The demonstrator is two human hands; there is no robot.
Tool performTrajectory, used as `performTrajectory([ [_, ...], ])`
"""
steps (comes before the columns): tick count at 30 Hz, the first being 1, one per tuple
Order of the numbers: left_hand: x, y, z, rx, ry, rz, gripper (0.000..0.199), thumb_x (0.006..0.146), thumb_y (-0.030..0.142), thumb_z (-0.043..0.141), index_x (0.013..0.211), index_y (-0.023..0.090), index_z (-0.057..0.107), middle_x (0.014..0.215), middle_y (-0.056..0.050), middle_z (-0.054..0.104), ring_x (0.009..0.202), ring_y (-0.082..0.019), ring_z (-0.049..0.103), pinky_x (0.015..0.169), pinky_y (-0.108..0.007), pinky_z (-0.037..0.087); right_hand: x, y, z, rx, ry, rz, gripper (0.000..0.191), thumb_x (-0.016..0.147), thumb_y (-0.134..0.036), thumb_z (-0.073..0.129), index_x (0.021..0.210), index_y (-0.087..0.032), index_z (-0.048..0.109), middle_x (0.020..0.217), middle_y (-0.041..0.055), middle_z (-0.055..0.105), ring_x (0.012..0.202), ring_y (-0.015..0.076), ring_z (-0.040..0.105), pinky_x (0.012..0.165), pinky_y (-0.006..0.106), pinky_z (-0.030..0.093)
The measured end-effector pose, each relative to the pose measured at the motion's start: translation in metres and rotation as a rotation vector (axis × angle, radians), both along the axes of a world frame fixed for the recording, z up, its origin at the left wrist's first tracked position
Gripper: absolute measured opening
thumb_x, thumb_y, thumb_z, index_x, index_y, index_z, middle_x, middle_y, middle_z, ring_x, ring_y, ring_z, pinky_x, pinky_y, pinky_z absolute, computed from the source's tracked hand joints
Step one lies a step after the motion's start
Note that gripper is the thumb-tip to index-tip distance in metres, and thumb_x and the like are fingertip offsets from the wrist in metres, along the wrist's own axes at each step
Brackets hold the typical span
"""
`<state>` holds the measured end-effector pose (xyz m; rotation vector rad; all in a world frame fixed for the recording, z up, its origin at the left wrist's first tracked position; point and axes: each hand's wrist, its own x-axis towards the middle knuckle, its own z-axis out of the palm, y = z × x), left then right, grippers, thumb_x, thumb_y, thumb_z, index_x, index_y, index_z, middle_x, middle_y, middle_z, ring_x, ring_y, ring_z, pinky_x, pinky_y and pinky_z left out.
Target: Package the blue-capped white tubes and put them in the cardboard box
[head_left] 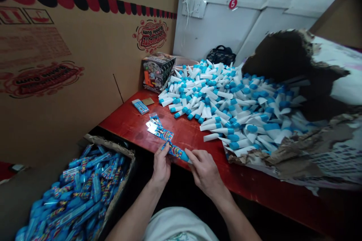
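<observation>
Between my two hands is a small candy tube [175, 151] in a blue printed sleeve, its blue cap end toward the right. My left hand [162, 163] pinches the sleeve's left end. At the other end, the fingers of my right hand [204, 168] close around the cap. Just beyond them, a few flat printed sleeves [161, 131] lie loosely on the red table [124, 120]. A stack of sleeves [140, 106] rests farther back beside a brown card piece [147, 101]. To the right spreads a large heap of plain white tubes with blue caps [212, 92].
At lower left, an open carton [130, 153] holds many blue printed tubes. A tall cardboard box [107, 45] walls off the left side. The torn carton [296, 158] stands at right. A display box [158, 71] and dark bag [222, 55] sit at the back.
</observation>
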<state>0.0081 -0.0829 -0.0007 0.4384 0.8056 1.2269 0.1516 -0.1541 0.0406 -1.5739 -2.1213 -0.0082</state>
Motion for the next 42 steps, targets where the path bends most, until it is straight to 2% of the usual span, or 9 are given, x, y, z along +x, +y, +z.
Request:
performTrajectory([
  [6,0.000,-0.006,0.009,0.052,0.073,-0.014,0.026,0.069,0.038,0.073,0.077,0.017,0.059,0.064,0.004,0.057,0.053,-0.010,0.052,0.047,-0.022,0.041,-0.001,-0.005,0.002,0.003,-0.112,-0.019,0.056,0.086,-0.009,0.042,0.142,-0.018,0.038,0.107,0.0124,0.059,0.092,0.0254,0.051,0.075,0.038,0.044],
  [12,0.004,-0.012,0.013,0.080,0.038,-0.025,0.026,0.074,0.041,0.069,0.080,0.016,0.061,0.069,0.002,0.061,0.059,-0.012,0.055,0.055,-0.023,0.044,-0.003,-0.008,-0.002,-0.012,-0.036,-0.032,0.049,0.088,-0.011,0.043,0.136,-0.022,0.045,0.097,0.0095,0.058,0.086,0.0232,0.050,0.073,0.035,0.046],
  [17,0.013,-0.027,0.011,0.055,-0.045,-0.248,0.026,0.074,0.039,0.069,0.076,0.014,0.064,0.072,-0.001,0.063,0.064,-0.013,0.057,0.058,-0.025,0.044,-0.013,-0.008,-0.008,0.060,0.072,-0.067,0.043,0.090,-0.015,0.043,0.133,-0.020,0.048,0.100,0.0113,0.059,0.091,0.0242,0.052,0.080,0.037,0.046],
  [22,0.016,-0.028,0.008,0.004,-0.079,-0.089,0.023,0.071,0.037,0.073,0.073,0.016,0.064,0.070,0.001,0.063,0.065,-0.013,0.057,0.061,-0.026,0.045,-0.002,-0.010,-0.017,-0.009,0.427,-0.173,0.044,0.089,-0.030,0.050,0.131,-0.019,0.048,0.113,0.0119,0.059,0.101,0.0253,0.056,0.084,0.037,0.047],
  [24,0.015,-0.026,0.009,0.018,-0.074,-0.068,0.025,0.072,0.040,0.072,0.075,0.016,0.064,0.071,0.000,0.064,0.066,-0.014,0.058,0.063,-0.027,0.046,0.005,-0.011,-0.027,-0.190,0.673,-0.230,0.033,0.088,-0.038,0.050,0.113,-0.019,0.059,0.088,0.0061,0.064,0.077,0.0205,0.060,0.065,0.030,0.048],
  [26,0.016,-0.025,0.009,0.047,-0.052,-0.099,0.029,0.074,0.044,0.069,0.078,0.015,0.066,0.073,-0.003,0.066,0.070,-0.017,0.060,0.065,-0.029,0.046,0.007,-0.012,-0.038,-0.375,0.936,-0.245,0.030,0.086,-0.047,0.050,0.092,-0.019,0.061,0.059,-0.0020,0.056,0.049,0.0132,0.049,0.045,0.023,0.037],
  [30,0.024,-0.031,0.002,0.101,-0.001,-0.111,0.037,0.080,0.049,0.060,0.085,0.013,0.065,0.075,-0.006,0.067,0.073,-0.019,0.061,0.066,-0.029,0.045,-0.009,-0.009,-0.052,-0.439,1.282,-0.232,0.036,0.078,-0.053,0.058,0.083,-0.018,0.055,0.048,-0.0070,0.048,0.038,0.0073,0.035,0.038,0.019,0.024],
  [36,0.033,-0.045,-0.012,0.012,0.043,-0.226,0.033,0.074,0.047,0.067,0.074,0.016,0.058,0.057,0.002,0.054,0.049,-0.010,0.047,0.046,-0.022,0.035,-0.032,0.002,-0.049,-0.387,1.428,-0.245,0.034,0.077,-0.049,0.063,0.081,-0.017,0.055,0.053,-0.0068,0.047,0.042,0.0063,0.037,0.040,0.018,0.027],
  [42,0.014,-0.019,0.010,-0.057,-0.251,-0.196,0.025,0.076,0.027,0.067,0.099,0.017,0.061,0.089,-0.005,0.067,0.078,-0.018,0.062,0.072,-0.031,0.048,-0.023,0.004,-0.047,-0.450,1.278,-0.171,0.031,0.079,-0.047,0.061,0.085,-0.017,0.058,0.057,-0.0042,0.054,0.045,0.0076,0.043,0.042,0.019,0.032],
])
